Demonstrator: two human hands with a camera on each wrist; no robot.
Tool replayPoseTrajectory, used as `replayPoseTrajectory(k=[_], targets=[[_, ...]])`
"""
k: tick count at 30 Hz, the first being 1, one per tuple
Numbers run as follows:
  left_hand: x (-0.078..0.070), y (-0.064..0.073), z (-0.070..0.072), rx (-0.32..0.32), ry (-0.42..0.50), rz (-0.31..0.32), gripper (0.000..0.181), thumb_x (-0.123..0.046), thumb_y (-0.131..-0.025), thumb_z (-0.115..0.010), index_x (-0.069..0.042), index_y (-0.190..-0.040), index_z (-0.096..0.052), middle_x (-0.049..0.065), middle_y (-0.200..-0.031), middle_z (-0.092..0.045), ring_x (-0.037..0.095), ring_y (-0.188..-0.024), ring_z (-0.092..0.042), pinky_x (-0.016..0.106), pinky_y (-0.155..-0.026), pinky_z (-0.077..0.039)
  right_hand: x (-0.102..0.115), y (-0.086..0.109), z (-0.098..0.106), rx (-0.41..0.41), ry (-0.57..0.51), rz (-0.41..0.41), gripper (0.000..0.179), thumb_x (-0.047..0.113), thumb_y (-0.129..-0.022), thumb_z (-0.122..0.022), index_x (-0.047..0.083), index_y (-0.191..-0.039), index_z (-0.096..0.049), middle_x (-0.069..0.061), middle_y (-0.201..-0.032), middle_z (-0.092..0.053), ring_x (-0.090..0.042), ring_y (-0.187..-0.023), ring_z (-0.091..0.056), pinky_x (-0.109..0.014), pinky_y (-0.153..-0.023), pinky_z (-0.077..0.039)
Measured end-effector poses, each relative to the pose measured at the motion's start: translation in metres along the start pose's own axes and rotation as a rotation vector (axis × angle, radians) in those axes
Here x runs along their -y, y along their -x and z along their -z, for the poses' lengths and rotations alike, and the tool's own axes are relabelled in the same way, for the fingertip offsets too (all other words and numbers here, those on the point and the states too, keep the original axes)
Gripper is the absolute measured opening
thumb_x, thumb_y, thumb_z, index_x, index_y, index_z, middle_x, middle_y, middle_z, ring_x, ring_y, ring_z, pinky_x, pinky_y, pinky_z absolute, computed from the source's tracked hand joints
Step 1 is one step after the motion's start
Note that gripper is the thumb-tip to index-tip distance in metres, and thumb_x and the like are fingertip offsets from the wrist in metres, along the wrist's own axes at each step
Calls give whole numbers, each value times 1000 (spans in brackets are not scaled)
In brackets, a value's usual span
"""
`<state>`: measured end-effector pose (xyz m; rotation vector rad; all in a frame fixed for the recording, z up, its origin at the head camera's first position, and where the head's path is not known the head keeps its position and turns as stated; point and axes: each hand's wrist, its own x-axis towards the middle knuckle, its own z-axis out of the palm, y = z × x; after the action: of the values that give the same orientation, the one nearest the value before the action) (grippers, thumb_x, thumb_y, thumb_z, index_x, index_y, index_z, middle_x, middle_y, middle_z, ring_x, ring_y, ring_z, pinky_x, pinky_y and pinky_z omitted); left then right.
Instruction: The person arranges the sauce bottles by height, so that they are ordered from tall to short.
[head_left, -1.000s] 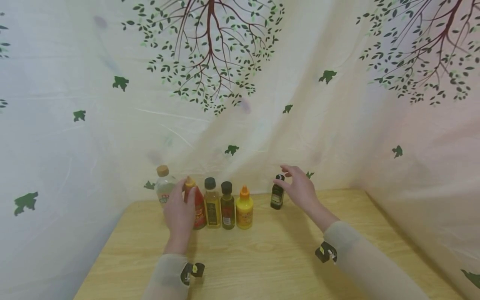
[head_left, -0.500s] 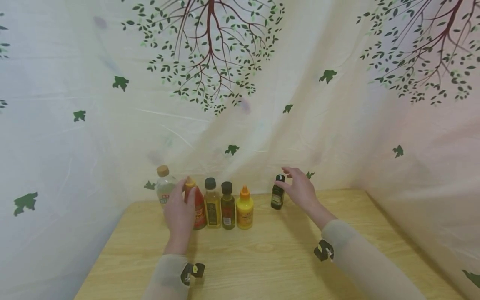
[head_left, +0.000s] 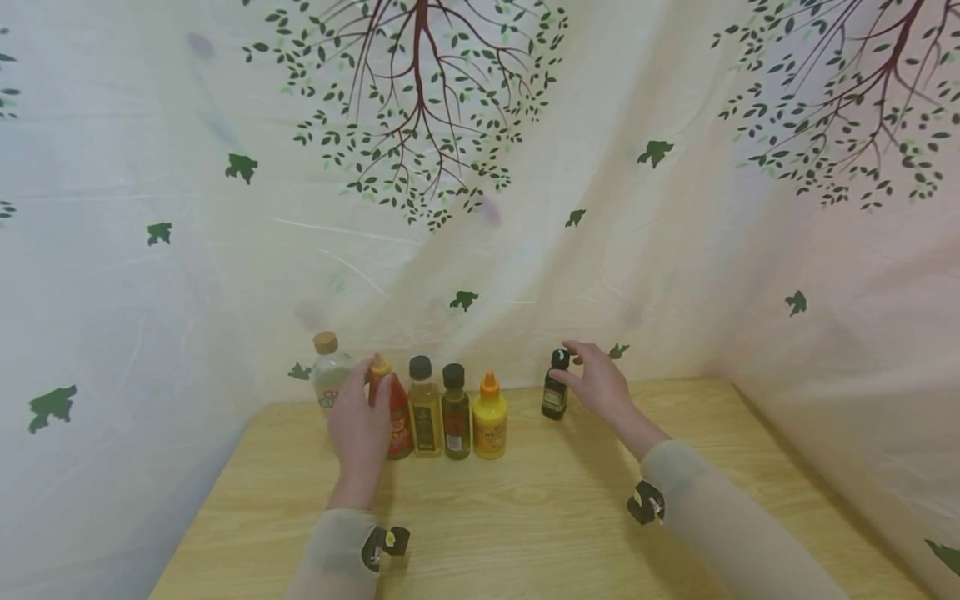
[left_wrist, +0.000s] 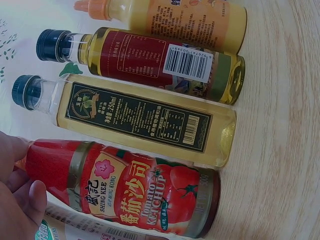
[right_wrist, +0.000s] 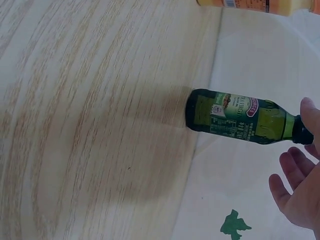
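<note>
My left hand (head_left: pixel 358 425) holds the upper part of a red tomato ketchup bottle (head_left: pixel 398 425), whose label faces the left wrist camera (left_wrist: pixel 135 187). The fingers hide most of its cap. On the right, the thumb and a finger of my right hand (head_left: pixel 600 385) are around the black cap of a small dark green olive oil bottle (head_left: pixel 553 396). In the right wrist view the thumb overlaps this cap, while other fingers (right_wrist: pixel 292 172) hang loosely beside it. The olive oil bottle (right_wrist: pixel 240 116) stands upright on the table.
Right of the ketchup stand a clear oil bottle (head_left: pixel 425 417), a dark-capped oil bottle (head_left: pixel 455 421) and a yellow squeeze bottle (head_left: pixel 490 425). A cork-coloured-cap bottle (head_left: pixel 327 367) is partly behind my left hand. The wooden table (head_left: pixel 510 525) meets a printed curtain (head_left: pixel 480 250).
My right hand has lowered slightly, and its thumb and finger have come down around the olive oil bottle's cap. The left hand and the bottles have stayed in place.
</note>
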<state>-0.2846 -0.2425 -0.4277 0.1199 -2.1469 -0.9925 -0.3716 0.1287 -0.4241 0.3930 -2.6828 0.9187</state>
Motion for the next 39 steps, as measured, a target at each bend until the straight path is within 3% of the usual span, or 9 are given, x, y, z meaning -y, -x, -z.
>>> replayPoseTrajectory(k=[8,20,39], targets=[[1,0,0,10,-10,18,42,-22,-110,-73,-9,-149,-64,18,-137,-74,41,-127,-69,63,-107,-53,-1,0,-4,25,10,-15,70,32,-106,-78,0,-161,-49,-25,-151,-62,-43,-130,-65,-63,-102,-56],[1,-1,-1,3,-9,14,41,-22,-110,-73,-8,-147,-65,18,-136,-74,42,-128,-68,64,-108,-52,-2,0,-7,9,-3,-18,66,30,-106,-78,5,-161,-52,-20,-137,-72,-41,-123,-69,-60,-96,-58],[0,-1,0,-3,-11,5,41,-22,-109,-73,-8,-147,-65,19,-137,-74,42,-126,-69,63,-106,-54,-1,1,-7,-41,18,23,49,24,-106,-78,4,-147,-61,-20,-125,-77,-42,-112,-73,-59,-90,-60]])
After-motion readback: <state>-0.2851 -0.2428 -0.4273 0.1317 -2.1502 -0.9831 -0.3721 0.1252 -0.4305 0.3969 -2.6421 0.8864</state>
